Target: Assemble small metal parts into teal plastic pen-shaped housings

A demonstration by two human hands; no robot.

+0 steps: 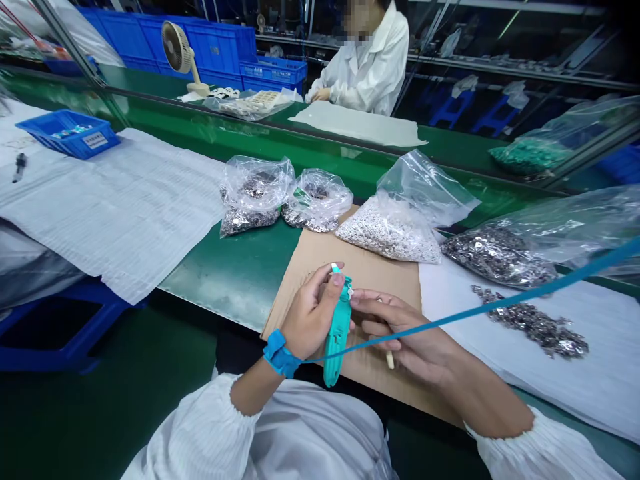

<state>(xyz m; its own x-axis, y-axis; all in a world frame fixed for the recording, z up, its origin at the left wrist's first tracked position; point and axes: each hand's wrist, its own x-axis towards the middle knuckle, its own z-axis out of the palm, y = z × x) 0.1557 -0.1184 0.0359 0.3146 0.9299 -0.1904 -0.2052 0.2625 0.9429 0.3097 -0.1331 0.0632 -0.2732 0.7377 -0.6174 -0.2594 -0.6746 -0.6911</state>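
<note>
My left hand (313, 312) grips a long teal plastic part (338, 327) upright, thumb pressed near its top end, above a brown cardboard sheet (320, 257). A blue wrist strap (278, 354) sits on that wrist, its blue cord (500, 301) running off to the right. My right hand (400, 327) meets the teal part at its upper end, fingers pinched around a tiny metal piece (350, 291). A thin pale stick (389, 359) lies under the right fingers.
Clear bags of small metal parts (255, 197) (317, 200) (393, 223) (505, 250) line the green conveyor belt (230, 267). Loose metal pieces (535, 323) lie on white foam at right. A blue bin (70, 133) stands far left. A white-coated person (367, 63) sits across, near a fan (180, 53).
</note>
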